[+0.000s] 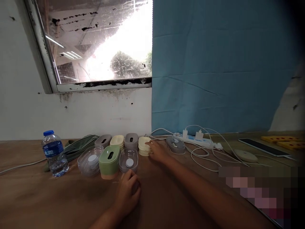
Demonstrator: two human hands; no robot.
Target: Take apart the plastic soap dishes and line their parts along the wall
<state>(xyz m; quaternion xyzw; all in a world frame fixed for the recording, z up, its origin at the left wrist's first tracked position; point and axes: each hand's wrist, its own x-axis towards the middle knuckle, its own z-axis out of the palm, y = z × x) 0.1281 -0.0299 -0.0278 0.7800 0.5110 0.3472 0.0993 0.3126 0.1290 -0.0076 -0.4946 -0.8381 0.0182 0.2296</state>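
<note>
A stack of cream containers (142, 149) is touched at its right side by the right hand (157, 152).
The stack is set on the table (164, 200), beside a grey container (131, 141); whether it is gripped cannot be told. The left hand (128, 190) is loosely curled closed, just before a clear container (124, 156) flanked by a green container (109, 163).

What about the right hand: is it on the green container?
No, the right hand is at the rightmost cream stack, while the green container stands apart from it, farther left.
</note>
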